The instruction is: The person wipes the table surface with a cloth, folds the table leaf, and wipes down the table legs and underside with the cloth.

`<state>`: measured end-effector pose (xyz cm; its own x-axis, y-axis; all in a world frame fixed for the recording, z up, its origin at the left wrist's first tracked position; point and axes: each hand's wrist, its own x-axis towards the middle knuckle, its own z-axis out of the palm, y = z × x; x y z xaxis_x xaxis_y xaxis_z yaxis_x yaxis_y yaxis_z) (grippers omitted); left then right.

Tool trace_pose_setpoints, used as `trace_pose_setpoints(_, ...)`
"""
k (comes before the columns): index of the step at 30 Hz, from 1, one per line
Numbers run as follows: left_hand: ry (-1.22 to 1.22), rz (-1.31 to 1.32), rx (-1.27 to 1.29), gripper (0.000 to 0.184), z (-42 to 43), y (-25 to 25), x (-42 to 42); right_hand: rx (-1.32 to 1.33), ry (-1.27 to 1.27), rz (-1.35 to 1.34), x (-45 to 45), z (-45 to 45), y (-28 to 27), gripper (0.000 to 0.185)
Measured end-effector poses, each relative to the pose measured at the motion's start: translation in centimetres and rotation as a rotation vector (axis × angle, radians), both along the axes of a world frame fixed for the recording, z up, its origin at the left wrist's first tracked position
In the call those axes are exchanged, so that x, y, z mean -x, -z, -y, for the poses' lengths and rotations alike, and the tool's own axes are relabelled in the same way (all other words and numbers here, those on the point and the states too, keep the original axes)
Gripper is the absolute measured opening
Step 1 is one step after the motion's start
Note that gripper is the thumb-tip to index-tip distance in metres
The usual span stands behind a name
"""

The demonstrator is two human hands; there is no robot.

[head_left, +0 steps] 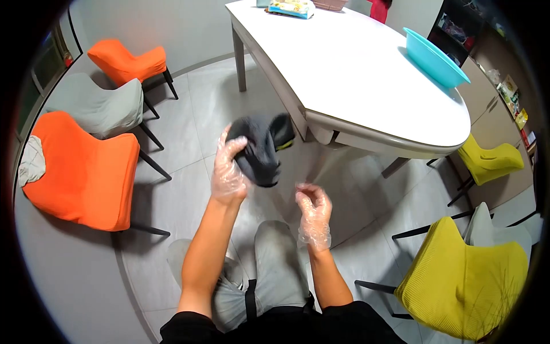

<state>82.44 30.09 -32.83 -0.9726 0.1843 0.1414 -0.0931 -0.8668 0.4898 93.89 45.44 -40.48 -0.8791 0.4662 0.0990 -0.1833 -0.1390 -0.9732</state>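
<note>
My left hand, in a clear plastic glove, grips a bunched dark grey sock by its left side. A black folded end with a small yellow-green stripe sticks out at the sock's right. The sock hangs in the air in front of the table's near end, above the floor. To the lower right, my right hand wears a clear glove too. Its fingers are loosely curled with a gap to the thumb, and I see nothing held in it. It is apart from the sock.
A white table stands ahead, bearing a turquoise basin, a snack-like packet and a pink basket. Orange chairs and a grey chair line the left. Yellow-green chairs stand right, near a cabinet.
</note>
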Motion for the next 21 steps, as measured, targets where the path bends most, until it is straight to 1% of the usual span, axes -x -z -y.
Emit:
trace_pose_setpoints(2, 0.02, 0.075, -0.114, 0.035, -1.7, -0.2, 1.3, -0.042, 0.014, -0.027, 0.1, -0.7, -0.2, 0.02)
trace_pose_setpoints(4, 0.035, 0.021, -0.107, 0.038, -4.0, 0.5, 1.8, -0.099, 0.052, -0.023, -0.2, -1.0, -0.9, 0.024)
trace_pose_setpoints(5, -0.023, -0.032, 0.067, 0.041, -5.0, 0.6, 1.5, -0.127, 0.069, -0.023, -0.2, -1.0, -1.3, 0.026)
trace_pose_setpoints(6, -0.083, -0.088, 0.244, 0.044, -5.9, 0.7, 1.2, -0.184, 0.122, -0.041, 0.0, -1.2, -1.1, 0.032)
trace_pose_setpoints(8, -0.288, -0.522, 0.651, 0.053, -7.7, 3.3, 1.7, -0.287, 0.235, -0.076, 0.5, -1.8, 0.0, 0.045)
trace_pose_setpoints(9, -0.347, -0.541, 0.609, 0.052, -8.7, 6.1, 2.2, -0.395, 0.299, -0.045, 0.8, -2.2, 0.1, 0.058)
trace_pose_setpoints(11, -0.349, -0.506, 0.623, 0.059, -9.7, 8.4, 3.2, -0.615, 0.42, 0.022, 2.1, -2.5, -0.1, 0.086)
trace_pose_setpoints(13, -0.384, -0.574, 0.729, 0.053, -9.3, 6.8, 2.6, -0.424, 0.289, -0.101, 4.1, -2.6, -0.3, 0.107)
trace_pose_setpoints(14, -0.342, -0.587, 0.784, 0.051, -8.7, 6.2, 1.7, -0.326, 0.224, -0.162, 4.6, -2.6, -0.1, 0.119)
trace_pose_setpoints(15, -0.301, -0.602, 0.836, 0.049, -8.2, 5.9, 0.8, -0.393, 0.256, -0.128, 4.9, -2.5, 0.4, 0.123)
trace_pose_setpoints(17, -0.359, -0.657, 0.77, 0.018, -8.8, 3.4, -1.9, -0.528, 0.322, -0.061, 5.7, -2.5, 0.9, 0.132)
trace_pose_setpoints(20, -0.499, -0.78, 0.787, 0.021, -9.6, 5.6, -1.9, -0.466, 0.352, -0.002, 5.4, -2.1, 0.3, 0.128)
trace_pose_setpoints(21, -0.496, -0.833, 0.759, 0.027, -9.6, 5.4, -1.5, -0.409, 0.347, -0.017, 5.6, -2.1, 1.6, 0.125)
